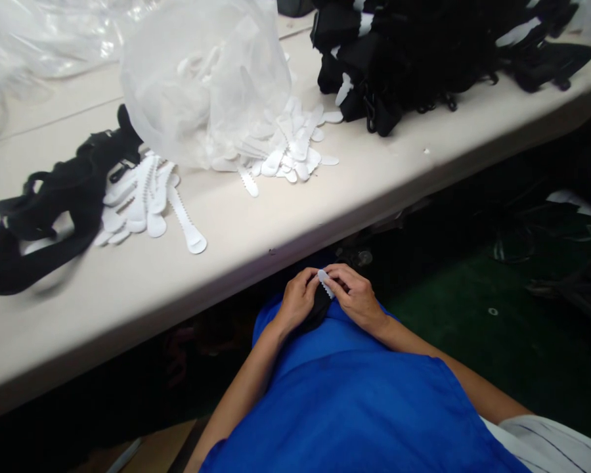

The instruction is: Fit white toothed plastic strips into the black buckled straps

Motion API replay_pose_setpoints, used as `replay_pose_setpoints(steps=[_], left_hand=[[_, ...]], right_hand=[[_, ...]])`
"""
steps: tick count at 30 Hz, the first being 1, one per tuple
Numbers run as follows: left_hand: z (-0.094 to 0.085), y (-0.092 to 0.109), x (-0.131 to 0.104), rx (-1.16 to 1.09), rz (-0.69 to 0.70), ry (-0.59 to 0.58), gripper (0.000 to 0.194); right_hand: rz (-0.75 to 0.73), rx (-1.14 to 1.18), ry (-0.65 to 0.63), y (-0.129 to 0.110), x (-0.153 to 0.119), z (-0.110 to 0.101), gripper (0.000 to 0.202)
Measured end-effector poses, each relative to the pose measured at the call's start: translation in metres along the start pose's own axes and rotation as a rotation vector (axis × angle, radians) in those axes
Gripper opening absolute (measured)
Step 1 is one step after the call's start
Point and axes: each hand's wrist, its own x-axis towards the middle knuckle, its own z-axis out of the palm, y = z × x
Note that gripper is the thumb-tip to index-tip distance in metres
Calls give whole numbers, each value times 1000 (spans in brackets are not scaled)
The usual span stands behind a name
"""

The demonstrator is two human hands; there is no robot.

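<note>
Over my lap, both hands meet at a small white plastic piece (pixel 326 284) with a toothed edge. My right hand (pixel 357 299) pinches this piece between thumb and fingers. A black fabric item (pixel 318 311) hangs beneath it, and my left hand (pixel 298 299) has its fingers closed on the fabric's upper edge, close to the white piece's tip. Part of the fabric is hidden behind the fingers.
On the long pale table (pixel 236 263) lie black straps (pixel 86 190), a pile of white toothed pieces (pixel 145 197), a translucent bag (pixel 201 79) with more white pieces (pixel 295 144) spilling out, and a heap of black fabric items (pixel 398 66). The table edge runs just beyond my hands.
</note>
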Motion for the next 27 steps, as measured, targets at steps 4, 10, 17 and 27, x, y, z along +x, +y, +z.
replay_pose_setpoints(steps=[4, 10, 17, 27], left_hand=[[8, -1, 6, -111, -55, 119, 20], [16, -6, 4, -305, -226, 315, 28], [15, -8, 8, -443, -317, 360, 25], [15, -7, 5, -457, -304, 407, 27]], right_hand=[[36, 16, 62, -1, -1, 0, 13], [135, 13, 35, 2, 7, -2, 14], [219, 131, -211, 11, 33, -6, 18], [230, 125, -403, 10, 44, -7, 25]])
